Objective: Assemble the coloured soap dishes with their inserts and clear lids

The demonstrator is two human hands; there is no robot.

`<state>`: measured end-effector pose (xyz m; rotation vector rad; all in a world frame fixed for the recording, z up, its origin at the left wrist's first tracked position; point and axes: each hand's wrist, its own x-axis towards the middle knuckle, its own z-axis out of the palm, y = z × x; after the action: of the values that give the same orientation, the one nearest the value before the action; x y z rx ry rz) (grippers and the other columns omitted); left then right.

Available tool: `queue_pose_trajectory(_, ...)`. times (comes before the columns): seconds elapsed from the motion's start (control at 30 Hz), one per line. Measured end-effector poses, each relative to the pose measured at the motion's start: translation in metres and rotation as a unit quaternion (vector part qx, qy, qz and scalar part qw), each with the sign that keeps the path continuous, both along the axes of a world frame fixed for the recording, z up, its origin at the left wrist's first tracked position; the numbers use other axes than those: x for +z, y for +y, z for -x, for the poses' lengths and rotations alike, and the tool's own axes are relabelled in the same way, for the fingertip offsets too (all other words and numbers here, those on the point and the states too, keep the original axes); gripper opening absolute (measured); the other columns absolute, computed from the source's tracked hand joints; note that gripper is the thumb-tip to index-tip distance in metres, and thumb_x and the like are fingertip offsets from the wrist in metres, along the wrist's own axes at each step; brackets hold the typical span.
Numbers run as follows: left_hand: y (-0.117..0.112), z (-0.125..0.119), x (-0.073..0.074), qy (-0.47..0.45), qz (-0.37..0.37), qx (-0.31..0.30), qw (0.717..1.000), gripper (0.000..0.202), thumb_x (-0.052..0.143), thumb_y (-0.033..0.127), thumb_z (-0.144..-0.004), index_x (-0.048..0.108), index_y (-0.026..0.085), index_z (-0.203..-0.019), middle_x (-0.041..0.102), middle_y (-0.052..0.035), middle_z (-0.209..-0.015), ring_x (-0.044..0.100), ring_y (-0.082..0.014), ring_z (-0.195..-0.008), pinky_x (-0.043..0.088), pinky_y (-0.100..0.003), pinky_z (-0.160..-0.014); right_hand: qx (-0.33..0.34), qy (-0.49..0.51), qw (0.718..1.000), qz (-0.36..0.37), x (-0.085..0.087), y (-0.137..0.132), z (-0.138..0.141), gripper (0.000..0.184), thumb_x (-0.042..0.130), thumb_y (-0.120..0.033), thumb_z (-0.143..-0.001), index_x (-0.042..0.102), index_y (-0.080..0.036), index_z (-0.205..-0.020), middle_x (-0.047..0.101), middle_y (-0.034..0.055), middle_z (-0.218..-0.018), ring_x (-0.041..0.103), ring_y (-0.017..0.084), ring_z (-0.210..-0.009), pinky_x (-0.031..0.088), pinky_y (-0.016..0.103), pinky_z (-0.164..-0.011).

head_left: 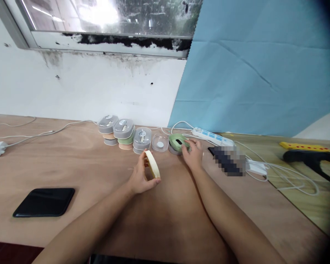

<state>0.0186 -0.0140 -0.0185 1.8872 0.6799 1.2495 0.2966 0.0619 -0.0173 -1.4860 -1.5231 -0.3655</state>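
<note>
My left hand (140, 175) pinches a cream, shallow piece like a small box part (152, 165), tilted on its edge above the table. Thumb and fingers grip its opposite edges. At the back, my right hand (193, 154) has its fingers on the right rim of a green plastic box part (177, 142) with a dark oval slot. Beneath that green part is a grey piece (175, 150). Just left of them lies a clear lid (160, 142) with a pale round spot. Farther left, small boxes with clear lids (142, 138) stand stacked in several colours.
A white power strip (213, 137) and cables run along the wall at the right. A black phone (44, 202) lies at the left front. A blurred-out dark object (228, 161), a white adapter (256, 168) and a black-handled item (310, 157) sit to the right.
</note>
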Motion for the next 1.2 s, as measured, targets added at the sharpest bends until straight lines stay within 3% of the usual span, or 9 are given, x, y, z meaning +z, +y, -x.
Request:
queue_pose_trajectory(0.17, 0.000, 0.000, 0.001, 0.005, 0.005, 0.006, 1.000, 0.109, 0.074, 0.038, -0.069, 0.001, 0.023, -0.148, 0.032, -0.0181, -0.145, 0.045, -0.0332, -0.126, 0.041, -0.051, -0.102, 0.019, -0.044, 0.997, 0.052, -0.008, 0.003, 0.004, 0.036, 0.057, -0.023, -0.068, 0.068, -0.020, -0.103, 0.054, 0.0107, -0.127, 0.049, 0.029, -0.114, 0.036, 0.047, -0.100)
queue_pose_trajectory(0.37, -0.001, 0.000, 0.000, 0.011, 0.009, 0.018, 1.000, 0.111, 0.075, 0.039, -0.067, 0.002, 0.023, -0.149, 0.033, -0.0175, -0.144, 0.045, -0.0334, -0.125, 0.041, -0.052, -0.102, 0.013, -0.027, 0.997, 0.067, -0.010, 0.005, 0.001, 0.016, 0.059, -0.030, -0.072, 0.068, -0.019, -0.080, 0.063, 0.0098, -0.102, 0.056, 0.026, -0.098, 0.042, 0.043, -0.092)
queue_pose_trajectory(0.47, -0.001, 0.000, 0.000, 0.016, 0.008, 0.018, 1.000, 0.111, 0.075, 0.038, -0.068, 0.001, 0.023, -0.149, 0.033, -0.0176, -0.144, 0.044, -0.0335, -0.126, 0.041, -0.052, -0.103, 0.026, -0.023, 0.998, 0.046, -0.009, 0.004, 0.000, 0.020, 0.059, -0.037, -0.077, 0.067, -0.018, -0.079, 0.063, 0.0089, -0.095, 0.057, 0.024, -0.093, 0.043, 0.041, -0.089)
queue_pose_trajectory(1.2, -0.001, 0.000, 0.001, 0.033, 0.007, 0.025, 0.999, 0.108, 0.072, 0.038, -0.070, 0.000, 0.022, -0.148, 0.033, -0.0171, -0.143, 0.045, -0.0324, -0.125, 0.040, -0.051, -0.103, 0.011, -0.041, 0.998, 0.036, -0.015, 0.005, 0.000, 0.019, 0.065, -0.037, -0.074, 0.068, -0.019, -0.078, 0.062, 0.0088, -0.099, 0.057, 0.025, -0.095, 0.044, 0.039, -0.089)
